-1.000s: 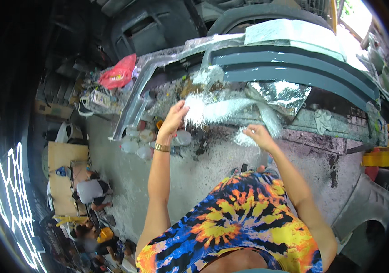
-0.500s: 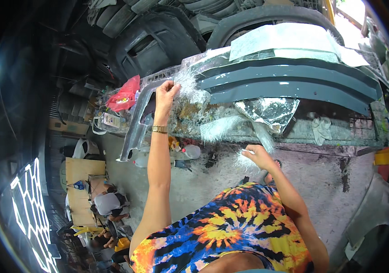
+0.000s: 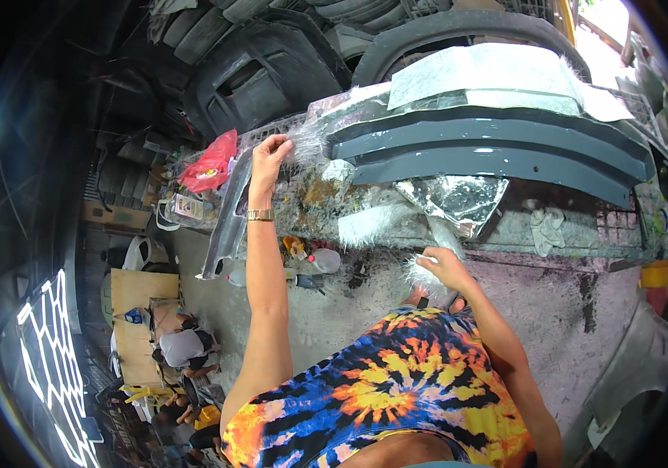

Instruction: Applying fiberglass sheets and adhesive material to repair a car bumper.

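My left hand [image 3: 271,152] pinches a wispy tuft of white fibre [image 3: 307,144] over the left end of a grey moulded car part [image 3: 498,148], above a narrower grey frame piece [image 3: 223,234]. Lower right, my right hand [image 3: 442,264] is closed on another white fibrous clump [image 3: 421,274] at the bench's front edge. Loose white fibre strips [image 3: 369,225] lie on the messy bench [image 3: 322,203], beside a crumpled silvery sheet [image 3: 459,199]. A pale crumpled glove or rag [image 3: 545,230] lies farther right. Exactly where the left fingertips touch the part is unclear.
White mat sheets [image 3: 474,74] lie behind the moulded part, with black panels [image 3: 248,74] stacked beyond. A red bag [image 3: 205,168] sits at the bench's left. Plastic jugs [image 3: 322,261] stand on the floor. Other people [image 3: 186,347] are by wooden boards [image 3: 143,288] at lower left.
My left hand has moved up and left, carrying a tuft away from the fibre strip, which now lies on the bench. My right hand is lower in view. The view has shifted slightly.
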Action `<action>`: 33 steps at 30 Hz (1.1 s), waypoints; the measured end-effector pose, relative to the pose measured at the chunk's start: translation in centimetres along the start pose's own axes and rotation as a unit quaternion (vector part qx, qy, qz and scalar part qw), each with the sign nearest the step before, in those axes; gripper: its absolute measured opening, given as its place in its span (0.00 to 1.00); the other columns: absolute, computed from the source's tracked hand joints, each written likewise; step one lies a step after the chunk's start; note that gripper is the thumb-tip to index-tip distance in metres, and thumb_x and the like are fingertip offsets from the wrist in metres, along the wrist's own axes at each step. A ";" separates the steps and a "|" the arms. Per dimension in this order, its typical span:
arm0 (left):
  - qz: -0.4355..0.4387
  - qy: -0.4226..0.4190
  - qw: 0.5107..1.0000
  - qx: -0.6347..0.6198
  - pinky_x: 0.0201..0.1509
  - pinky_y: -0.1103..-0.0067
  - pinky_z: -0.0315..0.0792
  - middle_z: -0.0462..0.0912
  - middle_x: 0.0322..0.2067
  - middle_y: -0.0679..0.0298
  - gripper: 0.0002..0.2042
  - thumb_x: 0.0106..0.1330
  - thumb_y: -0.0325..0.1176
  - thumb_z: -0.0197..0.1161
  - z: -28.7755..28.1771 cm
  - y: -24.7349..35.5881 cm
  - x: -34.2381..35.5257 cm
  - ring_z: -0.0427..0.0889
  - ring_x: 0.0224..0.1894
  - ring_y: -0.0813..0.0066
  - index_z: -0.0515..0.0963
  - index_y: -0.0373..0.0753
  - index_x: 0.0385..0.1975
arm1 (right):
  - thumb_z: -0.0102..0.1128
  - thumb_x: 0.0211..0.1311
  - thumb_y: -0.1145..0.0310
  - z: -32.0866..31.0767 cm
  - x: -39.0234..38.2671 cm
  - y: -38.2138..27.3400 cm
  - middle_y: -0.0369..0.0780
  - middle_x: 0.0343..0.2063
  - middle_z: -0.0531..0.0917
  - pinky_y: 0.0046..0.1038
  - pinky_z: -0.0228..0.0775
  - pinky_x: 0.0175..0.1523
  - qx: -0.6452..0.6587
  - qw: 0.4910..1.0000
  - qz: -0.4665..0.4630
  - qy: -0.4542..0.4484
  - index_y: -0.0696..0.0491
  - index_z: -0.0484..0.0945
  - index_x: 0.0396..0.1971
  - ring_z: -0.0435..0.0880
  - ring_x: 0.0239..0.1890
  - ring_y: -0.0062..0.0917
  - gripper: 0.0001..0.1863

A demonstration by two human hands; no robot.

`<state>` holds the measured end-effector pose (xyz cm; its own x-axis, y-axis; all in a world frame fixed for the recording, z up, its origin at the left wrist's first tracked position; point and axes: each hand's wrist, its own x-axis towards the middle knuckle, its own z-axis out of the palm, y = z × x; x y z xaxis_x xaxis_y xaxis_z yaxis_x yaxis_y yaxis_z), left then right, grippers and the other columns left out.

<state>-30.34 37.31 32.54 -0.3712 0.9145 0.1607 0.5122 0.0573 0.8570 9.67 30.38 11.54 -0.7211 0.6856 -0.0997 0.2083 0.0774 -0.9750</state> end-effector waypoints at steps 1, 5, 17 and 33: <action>0.006 -0.029 1.000 -0.009 0.41 0.86 0.67 0.80 0.32 0.73 0.08 0.62 0.29 0.67 0.5 0.5 0.3 0.74 0.35 0.87 0.81 0.33 0.39 | 0.59 0.64 0.60 0.2 -0.2 -0.1 0.50 0.30 0.82 0.37 0.69 0.42 0.011 1.000 0.009 0.008 0.61 0.78 0.33 0.80 0.34 0.41 0.16; -0.003 -0.086 0.996 -0.023 0.38 0.87 0.67 0.79 0.29 0.73 0.08 0.62 0.29 0.66 2.1 0.7 0.7 0.73 0.32 0.87 0.81 0.33 0.37 | 0.59 0.65 0.59 0.1 0.4 -1.6 0.49 0.30 0.82 0.36 0.69 0.42 0.003 1.000 0.015 0.006 0.60 0.78 0.34 0.80 0.34 0.38 0.16; -0.017 -0.049 0.996 -0.076 0.35 0.86 0.67 0.78 0.30 0.72 0.04 0.67 0.25 0.61 0.9 -2.3 -10.2 0.72 0.32 0.88 0.77 0.34 0.38 | 0.55 0.64 0.62 1.8 9.7 -10.6 0.50 0.21 0.80 0.45 0.69 0.40 -0.077 0.984 -0.075 0.144 0.51 0.76 0.44 0.80 0.32 0.48 0.13; -0.310 0.240 0.820 -0.417 0.31 0.89 0.63 0.75 0.31 0.75 0.04 0.66 0.27 0.62 4.4 -13.6 -28.3 0.70 0.28 0.88 0.73 0.41 0.36 | 0.55 0.59 0.72 16.3 27.5 -1.4 0.47 0.47 0.79 0.42 0.71 0.53 -0.366 0.890 -0.261 -0.077 0.52 0.70 0.53 0.80 0.49 0.43 0.20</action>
<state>-23.42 12.37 14.18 -0.7245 0.5393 -0.4292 -0.5237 -0.0260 0.8515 -21.24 37.32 6.90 -0.9160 0.3159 0.2474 0.1532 0.8453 -0.5118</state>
